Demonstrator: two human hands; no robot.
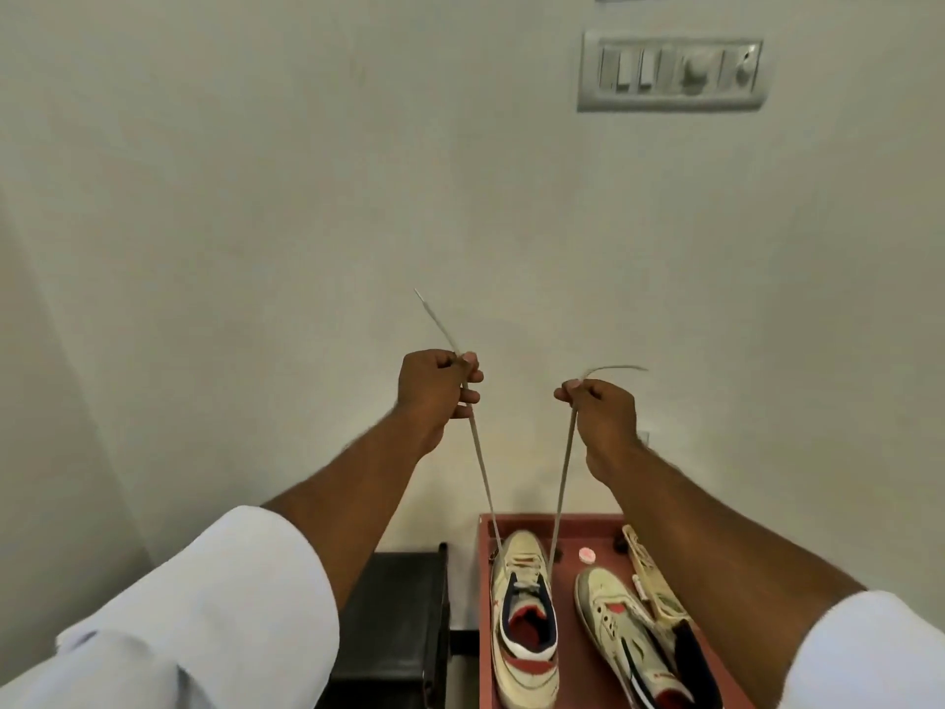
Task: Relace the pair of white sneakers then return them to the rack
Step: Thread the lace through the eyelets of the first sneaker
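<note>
Two worn white sneakers with red and navy trim lie on a reddish-brown surface. The left sneaker stands upright with its toe toward the wall. A pale shoelace runs taut from its front eyelets up to both raised hands. My left hand grips one strand, whose tip sticks up past the fist. My right hand pinches the other strand, its end curling to the right. The right sneaker lies tilted beside the first, its tongue pulled out and partly behind my right forearm.
A small round white and pink object sits on the reddish surface between the shoes. A black stand is just left of it. The pale wall ahead carries a switch panel at upper right.
</note>
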